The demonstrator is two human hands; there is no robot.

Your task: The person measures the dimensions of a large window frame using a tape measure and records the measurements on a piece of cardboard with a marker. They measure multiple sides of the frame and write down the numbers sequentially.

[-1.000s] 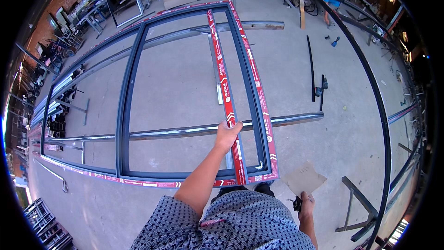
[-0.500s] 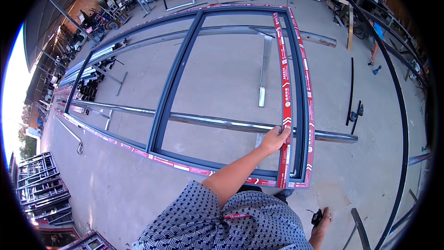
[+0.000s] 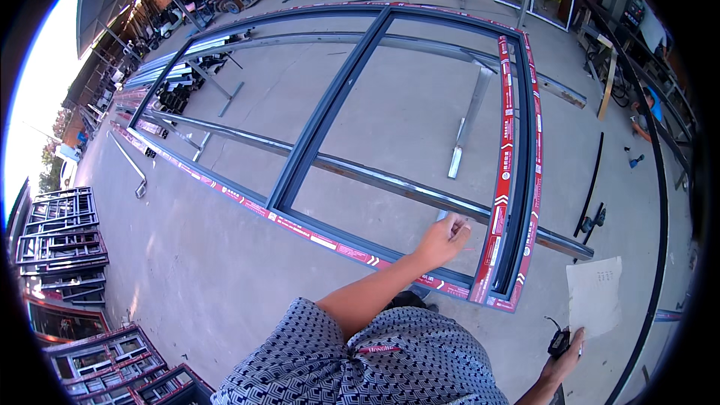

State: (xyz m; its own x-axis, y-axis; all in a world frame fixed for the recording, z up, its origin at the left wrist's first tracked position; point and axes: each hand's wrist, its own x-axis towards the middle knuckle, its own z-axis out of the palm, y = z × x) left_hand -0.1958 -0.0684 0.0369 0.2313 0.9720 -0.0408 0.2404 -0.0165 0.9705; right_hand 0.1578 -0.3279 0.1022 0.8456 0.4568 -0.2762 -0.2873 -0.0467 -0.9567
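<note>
A large dark grey window frame, its outer edges covered in red and white protective tape, lies across two long metal beams. Along its right end runs a loose-looking red-taped bar. My left hand hovers over the opening just left of that bar, apart from it, with curled fingers; what they pinch, if anything, is too small to make out. At the lower right, my right hand is closed on a black tape measure. A sheet of pale cardboard with handwriting meets its fingertips.
Stacked frames stand at the left. Dark strips and a power tool lie on the floor at right. A long black bar curves down the right side. Another person crouches at the far right.
My left hand has let go of the red-taped bar and sits left of it. My right hand has moved right with the tape measure; the cardboard now shows at its fingertips. The view has shifted.
</note>
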